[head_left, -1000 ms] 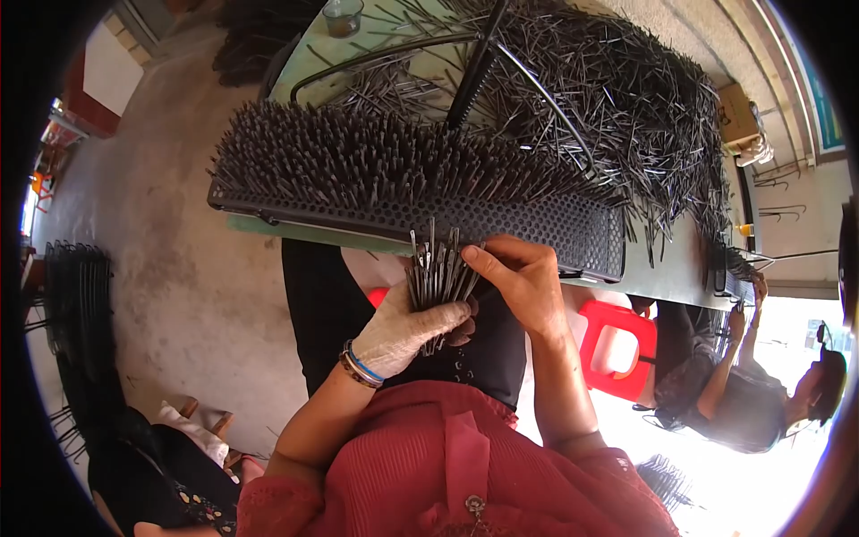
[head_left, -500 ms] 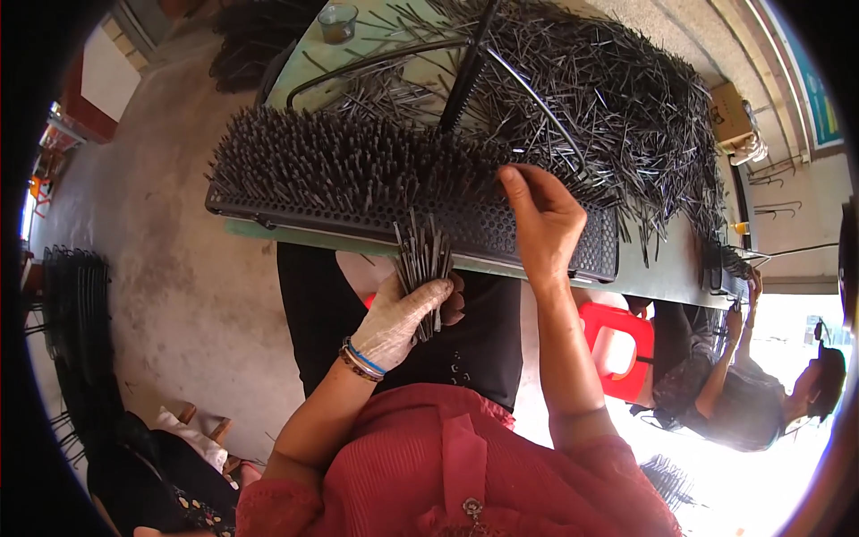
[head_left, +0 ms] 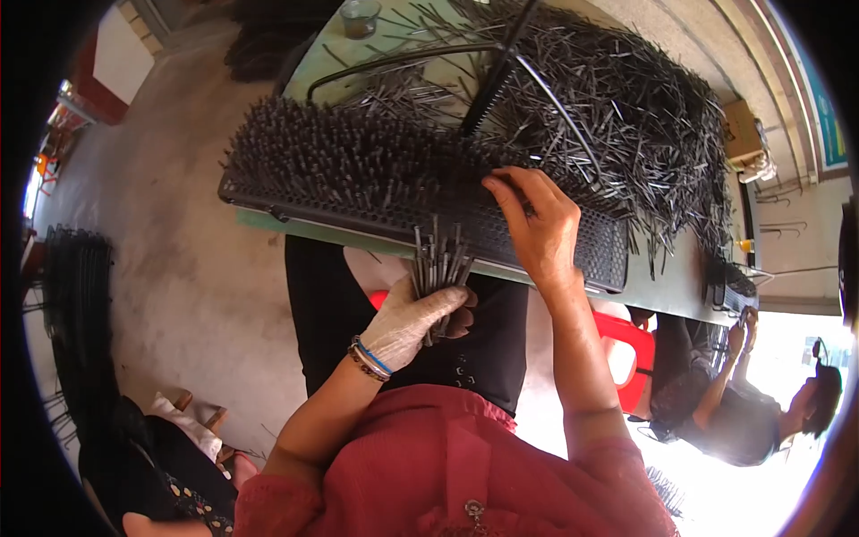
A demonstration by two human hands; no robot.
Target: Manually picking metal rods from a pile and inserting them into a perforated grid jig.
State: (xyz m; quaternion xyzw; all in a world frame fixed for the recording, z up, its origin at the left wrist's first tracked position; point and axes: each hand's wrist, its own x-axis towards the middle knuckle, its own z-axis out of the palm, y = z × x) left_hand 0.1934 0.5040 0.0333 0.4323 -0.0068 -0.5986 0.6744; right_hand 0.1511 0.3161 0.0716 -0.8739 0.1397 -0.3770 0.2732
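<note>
hidden: right hand (head_left: 535, 228) fingertips buried among pins in the perforated black tray (head_left: 537, 246), grip unclear
left hand (head_left: 413, 320): gloved, closed round a bundle of dark pins (head_left: 440, 264) below the tray
surface: green table (head_left: 671, 286) under the tray; concrete floor (head_left: 192, 268) left of it

Our gloved left hand (head_left: 413, 319) grips a bundle of dark pins (head_left: 438, 264) just below the perforated black tray (head_left: 537, 242), while our bare right hand (head_left: 537, 228) presses fingertips among the upright pins (head_left: 358, 161) standing on the green counter (head_left: 671, 286).

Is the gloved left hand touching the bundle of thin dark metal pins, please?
Touching: the head view shows the left hand closed around the bundle of pins.
</note>
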